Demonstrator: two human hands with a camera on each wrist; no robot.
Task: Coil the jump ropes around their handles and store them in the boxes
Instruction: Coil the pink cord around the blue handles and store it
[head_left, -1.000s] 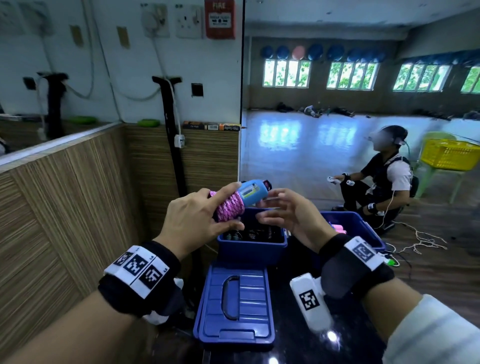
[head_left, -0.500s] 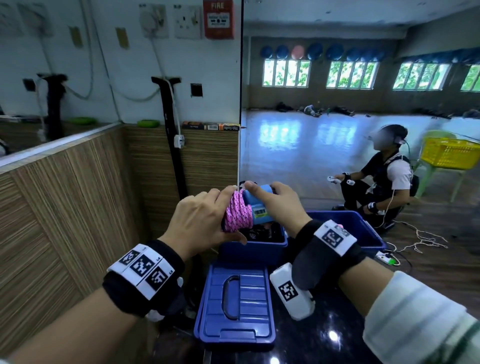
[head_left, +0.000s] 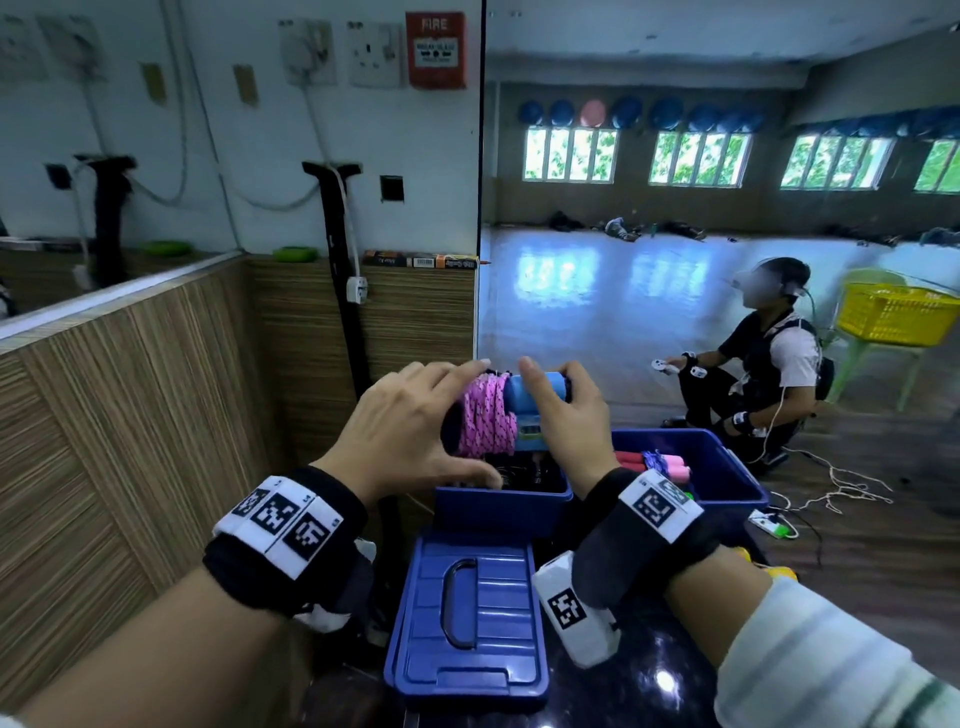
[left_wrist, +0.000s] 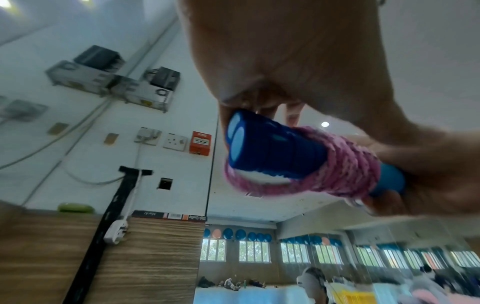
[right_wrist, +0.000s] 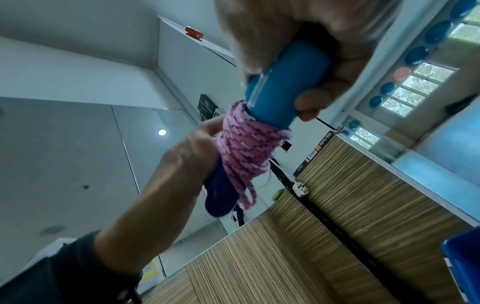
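At mid-frame in the head view, the coiled jump rope (head_left: 491, 415) lies roughly level, its long axis running left to right, directly above the near blue box (head_left: 501, 506). The left hand (head_left: 410, 431) cups the pink coil end; the right hand (head_left: 576, 415) wraps the light-blue handles. The box sits just below both grips.

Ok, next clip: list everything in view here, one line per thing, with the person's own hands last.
jump rope: one, pink cord coiled round blue handles, held over the left box
storage boxes: two, blue, open, side by side
coiled ropes: some, pink and red, in the right box
lid: one, blue, in front of the left box
basket: one, yellow, on a green chair, far right
second person: one, crouching, in the background
left hand: grips the coiled end
right hand: grips the bare blue end
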